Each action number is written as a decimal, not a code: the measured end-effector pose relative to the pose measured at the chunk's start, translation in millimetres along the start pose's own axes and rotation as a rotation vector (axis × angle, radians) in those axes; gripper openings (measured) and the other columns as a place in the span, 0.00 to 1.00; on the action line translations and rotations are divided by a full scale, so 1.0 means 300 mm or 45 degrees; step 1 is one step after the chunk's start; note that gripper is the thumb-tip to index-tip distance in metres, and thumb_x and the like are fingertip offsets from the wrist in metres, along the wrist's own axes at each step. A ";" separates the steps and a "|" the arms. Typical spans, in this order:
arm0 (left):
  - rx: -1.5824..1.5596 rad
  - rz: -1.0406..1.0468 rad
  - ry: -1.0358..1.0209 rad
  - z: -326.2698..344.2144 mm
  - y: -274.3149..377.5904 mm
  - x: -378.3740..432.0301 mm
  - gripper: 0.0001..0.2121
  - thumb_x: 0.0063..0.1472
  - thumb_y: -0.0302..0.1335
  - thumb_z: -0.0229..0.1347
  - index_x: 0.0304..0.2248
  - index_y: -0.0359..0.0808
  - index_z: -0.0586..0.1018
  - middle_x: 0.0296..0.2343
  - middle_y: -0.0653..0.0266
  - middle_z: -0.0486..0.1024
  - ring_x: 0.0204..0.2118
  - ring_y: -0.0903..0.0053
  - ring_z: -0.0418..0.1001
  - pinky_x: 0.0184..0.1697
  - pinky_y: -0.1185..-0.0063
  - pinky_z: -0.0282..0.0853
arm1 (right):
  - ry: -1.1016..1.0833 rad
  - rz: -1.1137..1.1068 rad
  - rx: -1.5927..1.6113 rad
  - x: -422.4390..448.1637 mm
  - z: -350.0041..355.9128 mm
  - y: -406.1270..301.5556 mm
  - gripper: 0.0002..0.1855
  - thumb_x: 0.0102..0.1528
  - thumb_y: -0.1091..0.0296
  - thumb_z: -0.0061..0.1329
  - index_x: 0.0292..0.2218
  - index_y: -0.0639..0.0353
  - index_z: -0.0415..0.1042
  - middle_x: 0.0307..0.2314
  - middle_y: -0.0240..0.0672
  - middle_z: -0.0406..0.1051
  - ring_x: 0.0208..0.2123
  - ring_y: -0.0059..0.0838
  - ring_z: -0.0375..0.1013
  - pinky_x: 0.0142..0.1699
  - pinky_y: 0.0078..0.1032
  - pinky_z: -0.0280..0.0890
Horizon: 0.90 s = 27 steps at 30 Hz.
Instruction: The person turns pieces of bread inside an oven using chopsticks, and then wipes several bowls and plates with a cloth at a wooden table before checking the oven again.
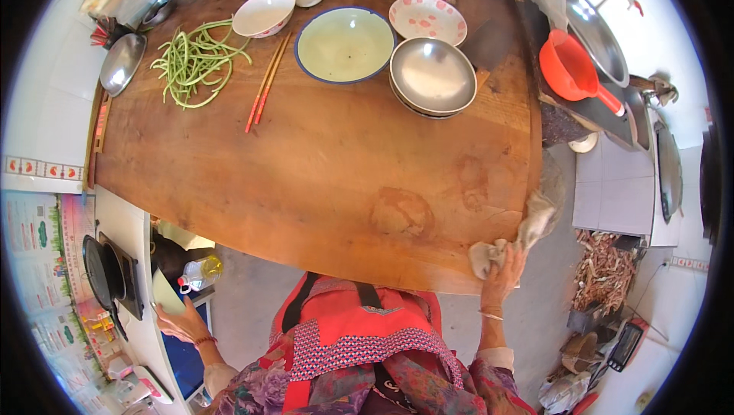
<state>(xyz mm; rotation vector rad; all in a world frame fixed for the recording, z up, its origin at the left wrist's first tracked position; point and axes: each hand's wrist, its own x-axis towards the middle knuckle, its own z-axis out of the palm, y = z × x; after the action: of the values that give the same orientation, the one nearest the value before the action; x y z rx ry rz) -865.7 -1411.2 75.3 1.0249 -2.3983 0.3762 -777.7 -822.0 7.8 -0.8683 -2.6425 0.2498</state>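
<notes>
At the table's near right corner, my right hand [504, 275] grips a greyish-beige rag [487, 256], part of which hangs over the edge. My left hand [182, 322], low on the left beside a white counter, holds a pale green dish-like piece [165, 294]; its full shape is hidden. Damp marks [402, 213] show on the wooden tabletop [321, 174]. Farther back lie green long beans [198, 62] and a pair of red-ended chopsticks [268, 82]. A blue-rimmed enamel basin [346, 45] stands next to stacked metal bowls [433, 76].
A cleaver [487, 45] lies behind the metal bowls, near a pink-patterned dish [428, 19] and a white bowl [264, 13]. Right of the table is a red plastic ladle [570, 68]. An oil bottle [202, 273] and a pan [100, 271] are at lower left.
</notes>
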 end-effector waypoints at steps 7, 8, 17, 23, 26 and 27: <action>-1.985 0.253 -0.436 -0.142 0.549 0.103 0.21 0.51 0.26 0.53 0.45 0.27 0.64 0.39 0.58 0.65 0.41 0.73 0.63 0.46 0.77 0.59 | 0.234 0.801 1.092 0.317 -0.168 0.003 0.18 0.52 0.68 0.39 0.43 0.67 0.65 0.37 0.44 0.68 0.39 0.37 0.66 0.45 0.25 0.60; -2.016 0.318 -0.592 -0.146 0.629 0.075 0.19 0.53 0.26 0.50 0.44 0.28 0.63 0.40 0.58 0.64 0.42 0.73 0.63 0.46 0.77 0.59 | 0.257 0.545 1.095 0.357 -0.207 -0.033 0.18 0.52 0.66 0.38 0.43 0.67 0.65 0.36 0.41 0.68 0.38 0.33 0.66 0.43 0.25 0.60; -2.365 -0.271 -2.961 -0.518 1.098 -0.338 0.25 0.55 0.31 0.49 0.51 0.34 0.57 0.45 0.57 0.63 0.47 0.72 0.64 0.46 0.74 0.65 | -0.107 -0.985 0.386 0.510 -0.453 -0.565 0.31 0.43 0.56 0.52 0.48 0.54 0.63 0.47 0.46 0.60 0.52 0.51 0.53 0.54 0.45 0.49; -2.339 -0.084 -3.172 -0.617 1.135 -0.375 0.25 0.53 0.30 0.51 0.49 0.33 0.59 0.46 0.59 0.62 0.47 0.71 0.62 0.50 0.73 0.60 | 0.025 -1.054 0.385 0.572 -0.490 -0.609 0.31 0.37 0.54 0.55 0.42 0.58 0.65 0.44 0.46 0.62 0.49 0.50 0.57 0.50 0.42 0.55; -2.216 0.235 -2.977 -0.672 1.138 -0.383 0.23 0.49 0.29 0.54 0.45 0.30 0.63 0.40 0.58 0.66 0.44 0.74 0.64 0.47 0.76 0.61 | -0.689 -0.984 -0.018 0.617 -0.457 -0.613 0.17 0.38 0.63 0.54 0.30 0.59 0.66 0.22 0.41 0.67 0.27 0.38 0.70 0.29 0.34 0.63; -2.208 0.248 -2.982 -0.675 1.132 -0.384 0.23 0.49 0.29 0.54 0.45 0.30 0.63 0.40 0.58 0.66 0.44 0.74 0.64 0.47 0.76 0.61 | -0.684 -0.974 -0.015 0.619 -0.453 -0.599 0.17 0.38 0.63 0.54 0.30 0.59 0.66 0.22 0.41 0.67 0.27 0.38 0.70 0.29 0.34 0.63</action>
<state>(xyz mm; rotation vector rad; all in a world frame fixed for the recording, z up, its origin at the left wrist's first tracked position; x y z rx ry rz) -978.1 -1025.0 163.3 0.1340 0.9922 1.9388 -963.2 -845.7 231.9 0.3005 -3.2258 0.2888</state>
